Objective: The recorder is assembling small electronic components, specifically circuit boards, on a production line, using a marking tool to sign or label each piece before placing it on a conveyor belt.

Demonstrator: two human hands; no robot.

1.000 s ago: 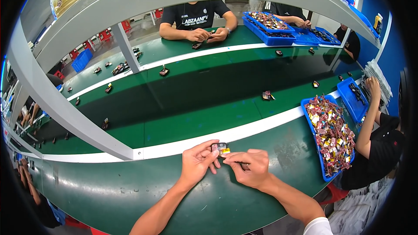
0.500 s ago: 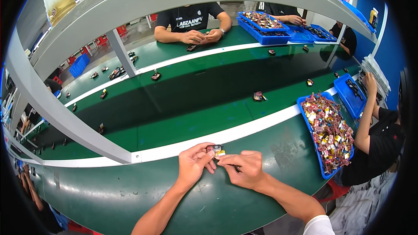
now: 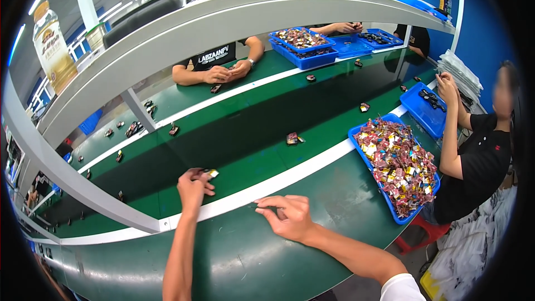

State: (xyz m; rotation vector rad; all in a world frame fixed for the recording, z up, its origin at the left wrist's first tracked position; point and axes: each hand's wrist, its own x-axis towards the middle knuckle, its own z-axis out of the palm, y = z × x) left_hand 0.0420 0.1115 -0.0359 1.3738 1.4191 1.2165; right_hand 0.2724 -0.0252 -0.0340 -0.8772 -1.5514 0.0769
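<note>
My left hand (image 3: 193, 188) reaches over the white rail to the green conveyor belt. Its fingers are closed around a small dark electronic part with a yellow and white label (image 3: 212, 173), mostly hidden behind the fingertips. Over the bench, just my side of the rail, my right hand (image 3: 288, 217) holds thumb and forefinger close in a pinch. What lies at its fingertips is too small to name. Farther along the belt is another small labelled part (image 3: 293, 139).
To the right, a blue tray (image 3: 384, 187) is heaped with small red, white and yellow pieces. A co-worker (image 3: 479, 145) sits beyond it, by another blue tray (image 3: 426, 112). A grey shelf (image 3: 251, 14) spans overhead, its post (image 3: 83, 175) at left. Another person (image 3: 214, 58) works across the belt.
My left hand has parted from my right and moved forward from the bench over the belt, taking the labelled part. My right hand remains pinched over the bench. The view has shifted.
</note>
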